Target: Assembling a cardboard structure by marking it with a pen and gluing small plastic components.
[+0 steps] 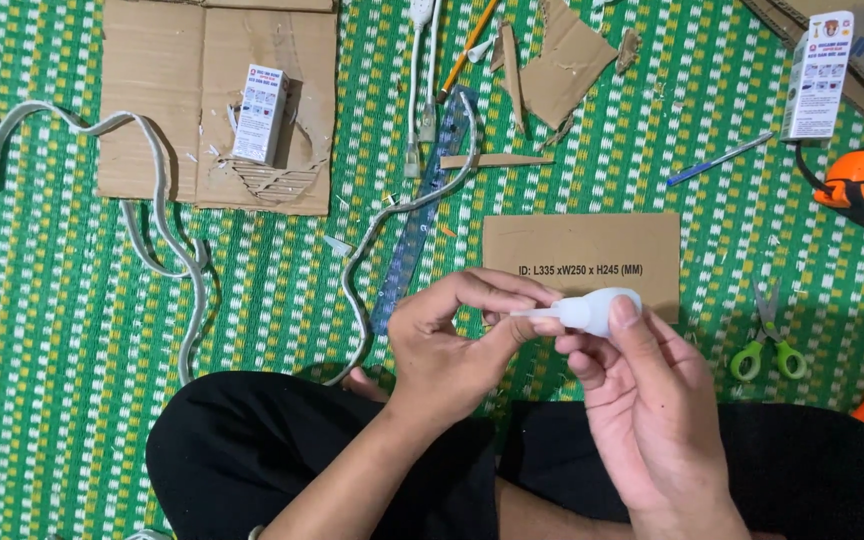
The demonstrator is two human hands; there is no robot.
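Small white glue bottle (602, 308) was held sideways above the person's lap, its body inside the right hand (652, 410) grip, thumb pressed on top & fingers curled beneath. Its thin nozzle pointed left, pinched by the left hand (452, 345) fingertips. Beyond the hands lay a cardboard rectangle (582, 255) on the green woven mat (52, 350), w/ green-handled scissors (767, 345) to the right.

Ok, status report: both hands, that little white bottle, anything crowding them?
Right hand grips small white squeeze bottle. Left hand pinches its nozzle tip. Cardboard piece lies just behind on the mat; scissors off to the right, apart.
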